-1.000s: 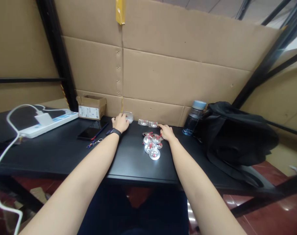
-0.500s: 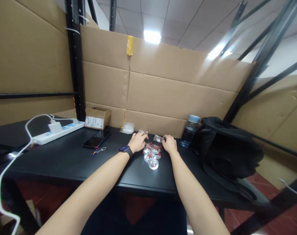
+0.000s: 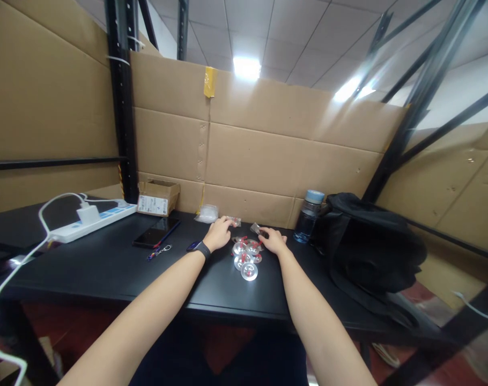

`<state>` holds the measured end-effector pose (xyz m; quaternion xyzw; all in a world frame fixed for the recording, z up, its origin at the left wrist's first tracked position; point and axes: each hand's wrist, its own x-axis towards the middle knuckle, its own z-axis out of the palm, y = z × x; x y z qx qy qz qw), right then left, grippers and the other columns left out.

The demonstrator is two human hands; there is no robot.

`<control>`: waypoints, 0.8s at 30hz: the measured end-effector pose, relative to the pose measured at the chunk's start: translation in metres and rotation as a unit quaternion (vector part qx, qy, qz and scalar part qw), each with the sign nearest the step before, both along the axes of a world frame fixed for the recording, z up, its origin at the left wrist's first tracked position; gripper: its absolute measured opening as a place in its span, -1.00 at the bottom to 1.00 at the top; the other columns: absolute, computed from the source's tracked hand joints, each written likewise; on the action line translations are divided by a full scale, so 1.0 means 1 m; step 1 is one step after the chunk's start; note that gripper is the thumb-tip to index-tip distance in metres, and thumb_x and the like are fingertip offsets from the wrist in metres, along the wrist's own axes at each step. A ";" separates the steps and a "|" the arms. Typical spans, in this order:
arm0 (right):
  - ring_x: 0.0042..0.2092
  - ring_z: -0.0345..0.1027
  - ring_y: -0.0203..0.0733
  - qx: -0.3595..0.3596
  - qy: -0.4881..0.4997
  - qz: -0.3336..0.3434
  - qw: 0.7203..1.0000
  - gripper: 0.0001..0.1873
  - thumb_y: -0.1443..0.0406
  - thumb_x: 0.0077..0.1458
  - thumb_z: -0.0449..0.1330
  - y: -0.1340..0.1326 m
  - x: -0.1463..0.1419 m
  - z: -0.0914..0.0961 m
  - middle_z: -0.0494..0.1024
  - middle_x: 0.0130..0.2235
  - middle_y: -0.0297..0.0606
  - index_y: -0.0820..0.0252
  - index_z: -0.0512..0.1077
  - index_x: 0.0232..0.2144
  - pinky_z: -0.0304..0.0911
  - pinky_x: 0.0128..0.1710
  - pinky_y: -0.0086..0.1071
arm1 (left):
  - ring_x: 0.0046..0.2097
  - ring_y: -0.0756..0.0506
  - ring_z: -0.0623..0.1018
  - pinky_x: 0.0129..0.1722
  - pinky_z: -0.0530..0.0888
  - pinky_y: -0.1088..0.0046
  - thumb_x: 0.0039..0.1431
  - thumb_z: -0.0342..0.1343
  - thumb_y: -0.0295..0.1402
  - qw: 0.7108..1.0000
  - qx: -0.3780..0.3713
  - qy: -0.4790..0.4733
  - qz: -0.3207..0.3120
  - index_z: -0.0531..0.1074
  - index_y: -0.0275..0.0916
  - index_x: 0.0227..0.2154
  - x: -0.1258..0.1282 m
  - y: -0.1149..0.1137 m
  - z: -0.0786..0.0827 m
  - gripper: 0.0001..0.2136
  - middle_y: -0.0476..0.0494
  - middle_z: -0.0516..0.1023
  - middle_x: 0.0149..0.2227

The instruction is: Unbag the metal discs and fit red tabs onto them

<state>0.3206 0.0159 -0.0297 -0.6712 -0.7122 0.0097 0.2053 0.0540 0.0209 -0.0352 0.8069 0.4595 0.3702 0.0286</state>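
Observation:
On the black table (image 3: 107, 262) lies a cluster of several clear round discs with red parts (image 3: 246, 257). My left hand (image 3: 217, 233), a dark watch on its wrist, rests just left of the cluster, its fingers curled on a small clear packet (image 3: 234, 220). Just right of the cluster, my right hand (image 3: 273, 240) pinches another small clear packet (image 3: 255, 229) at its fingertips.
A clear plastic bag (image 3: 207, 213) lies by the cardboard wall (image 3: 268, 155). A phone (image 3: 153, 232), a pen and keyring (image 3: 159, 251), a small cardboard box (image 3: 157, 197) and a white power strip (image 3: 93, 219) sit left. A water bottle (image 3: 307, 217) and black bag (image 3: 368, 246) stand right.
My left hand has come from the plastic bag at the wall over to the packets beside the discs. My right hand has closed on a packet. The view has tilted upward.

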 end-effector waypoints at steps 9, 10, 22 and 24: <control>0.02 0.41 0.02 0.063 -0.070 -0.075 0.993 -0.72 0.19 0.32 0.03 -0.003 -0.021 0.007 0.61 -0.09 -0.08 0.13 0.47 -0.06 0.03 0.05 -0.08 | 0.12 -0.24 0.43 0.12 0.37 0.15 0.03 0.03 -0.56 0.999 -0.021 0.044 0.004 0.49 -0.11 -0.08 0.004 -0.008 0.001 -0.61 -0.15 0.45 0.07; 0.01 0.43 0.01 0.066 -0.062 -0.084 0.992 -0.71 0.21 0.33 0.02 -0.003 -0.019 0.007 0.62 -0.12 -0.07 0.15 0.47 -0.07 0.04 0.05 -0.09 | 0.13 -0.24 0.43 0.12 0.37 0.15 0.03 0.03 -0.56 0.999 -0.019 0.044 0.003 0.49 -0.11 -0.08 0.005 -0.008 0.001 -0.61 -0.15 0.45 0.07; -0.19 0.52 -0.03 0.180 0.310 -0.009 0.933 -0.72 0.14 0.07 0.19 0.000 0.008 0.024 0.65 -0.25 -0.10 0.20 0.56 -0.28 0.32 -0.14 -0.26 | 0.12 -0.24 0.43 0.11 0.37 0.16 0.07 0.05 -0.50 0.998 -0.026 0.056 0.008 0.49 -0.10 -0.10 0.004 -0.007 -0.001 -0.66 -0.15 0.46 0.04; -0.30 0.49 -0.08 0.165 0.382 0.069 0.907 -0.66 0.07 0.00 0.23 -0.001 -0.005 0.026 0.63 -0.32 -0.12 0.22 0.54 -0.32 0.34 -0.24 -0.29 | 0.11 -0.24 0.43 0.11 0.37 0.16 0.08 0.06 -0.49 0.998 -0.025 0.059 0.007 0.49 -0.10 -0.10 0.004 -0.008 -0.001 -0.67 -0.15 0.47 0.03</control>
